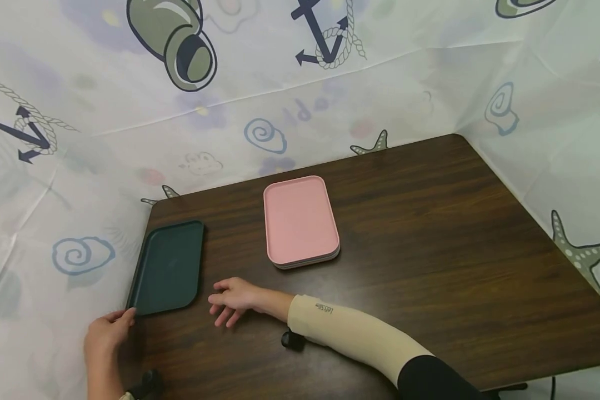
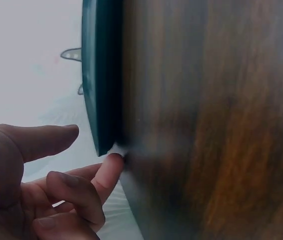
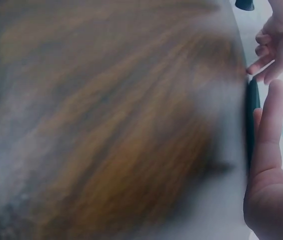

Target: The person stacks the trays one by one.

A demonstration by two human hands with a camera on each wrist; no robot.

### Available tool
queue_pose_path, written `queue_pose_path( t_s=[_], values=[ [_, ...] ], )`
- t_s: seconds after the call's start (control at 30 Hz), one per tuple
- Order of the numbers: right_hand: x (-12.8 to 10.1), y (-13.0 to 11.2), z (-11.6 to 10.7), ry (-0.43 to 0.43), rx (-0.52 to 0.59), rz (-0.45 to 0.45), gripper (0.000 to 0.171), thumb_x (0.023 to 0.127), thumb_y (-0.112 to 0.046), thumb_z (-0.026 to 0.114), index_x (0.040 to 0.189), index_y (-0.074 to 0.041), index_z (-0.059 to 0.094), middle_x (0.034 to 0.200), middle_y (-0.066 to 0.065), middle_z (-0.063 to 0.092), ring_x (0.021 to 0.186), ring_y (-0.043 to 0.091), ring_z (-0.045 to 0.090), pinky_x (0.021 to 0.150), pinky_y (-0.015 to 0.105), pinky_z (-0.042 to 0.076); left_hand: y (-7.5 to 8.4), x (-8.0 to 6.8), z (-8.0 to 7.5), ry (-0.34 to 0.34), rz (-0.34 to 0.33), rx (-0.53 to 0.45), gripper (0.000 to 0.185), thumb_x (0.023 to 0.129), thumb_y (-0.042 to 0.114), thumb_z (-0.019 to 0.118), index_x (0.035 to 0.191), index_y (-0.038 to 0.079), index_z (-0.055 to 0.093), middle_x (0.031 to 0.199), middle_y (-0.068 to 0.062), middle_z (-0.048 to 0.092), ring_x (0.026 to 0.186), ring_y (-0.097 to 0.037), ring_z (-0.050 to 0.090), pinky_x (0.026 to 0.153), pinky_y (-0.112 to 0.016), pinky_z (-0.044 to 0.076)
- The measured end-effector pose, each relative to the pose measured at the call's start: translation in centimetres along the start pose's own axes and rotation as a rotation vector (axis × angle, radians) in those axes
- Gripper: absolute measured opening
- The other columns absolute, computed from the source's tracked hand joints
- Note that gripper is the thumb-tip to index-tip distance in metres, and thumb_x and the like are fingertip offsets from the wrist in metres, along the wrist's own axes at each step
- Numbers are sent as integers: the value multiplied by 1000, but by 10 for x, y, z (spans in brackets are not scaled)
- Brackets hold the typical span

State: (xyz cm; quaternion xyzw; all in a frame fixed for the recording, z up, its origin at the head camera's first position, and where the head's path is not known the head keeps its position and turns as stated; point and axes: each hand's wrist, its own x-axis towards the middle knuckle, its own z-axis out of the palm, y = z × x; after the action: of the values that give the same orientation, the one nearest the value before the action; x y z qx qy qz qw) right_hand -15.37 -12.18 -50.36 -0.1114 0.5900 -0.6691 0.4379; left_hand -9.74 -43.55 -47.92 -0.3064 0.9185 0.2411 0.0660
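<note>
A dark green tray (image 1: 169, 269) lies flat at the left end of the table. My left hand (image 1: 107, 332) is at its near left corner. Seen from the left wrist, the thumb (image 2: 49, 142) stands apart from the tray's edge (image 2: 100, 95), while one fingertip is right at the underside of the corner. To the right of the tray, my right hand (image 1: 234, 300) hovers over the table with fingers spread and nothing in them. A stack of pink trays (image 1: 301, 220) sits farther back, beyond the right hand.
The dark wood-grain table (image 1: 430, 250) extends far to the right. A pale patterned cloth (image 1: 290, 83) hangs behind it and along both sides. Small black devices (image 1: 293, 340) sit at both wrists.
</note>
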Motion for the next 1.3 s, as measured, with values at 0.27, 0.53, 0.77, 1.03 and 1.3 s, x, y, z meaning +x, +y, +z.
queue_pose_path(
  t_s=[0.27,0.53,0.77,1.03,1.3],
  values=[
    [6,4,-8,-4,19,21,57,101,-16,55,150,1,31,101,19,70,82,37,71,59,41,57,2,11,4,30,23,12,54,96,35,53,123,-12,56,79,-12,73,105,-49,56,79,-49,44],
    [15,7,-10,-14,36,19,57,101,-15,55,151,-2,31,101,16,70,83,36,71,58,40,57,4,15,10,92,35,-57,41,90,20,61,117,-11,60,74,-12,72,93,-45,61,69,-38,44],
    [18,8,-8,-11,58,22,56,101,-14,55,151,-4,31,103,16,70,84,37,71,60,42,57,1,9,14,26,60,-145,42,90,13,57,121,-15,55,69,-8,71,61,0,51,56,-22,41],
    [24,8,-2,-29,92,11,59,101,-14,55,153,-4,27,106,17,69,84,38,71,56,39,57,3,-7,15,-121,42,-231,52,96,15,47,137,-17,40,81,-12,71,68,-5,54,60,-22,44],
    [28,9,2,33,150,-14,62,102,-13,53,153,2,21,108,21,69,85,38,71,55,38,57,7,-14,17,-240,52,-265,58,99,17,42,142,-19,29,87,-10,70,71,-11,58,63,-22,45]
  ],
)
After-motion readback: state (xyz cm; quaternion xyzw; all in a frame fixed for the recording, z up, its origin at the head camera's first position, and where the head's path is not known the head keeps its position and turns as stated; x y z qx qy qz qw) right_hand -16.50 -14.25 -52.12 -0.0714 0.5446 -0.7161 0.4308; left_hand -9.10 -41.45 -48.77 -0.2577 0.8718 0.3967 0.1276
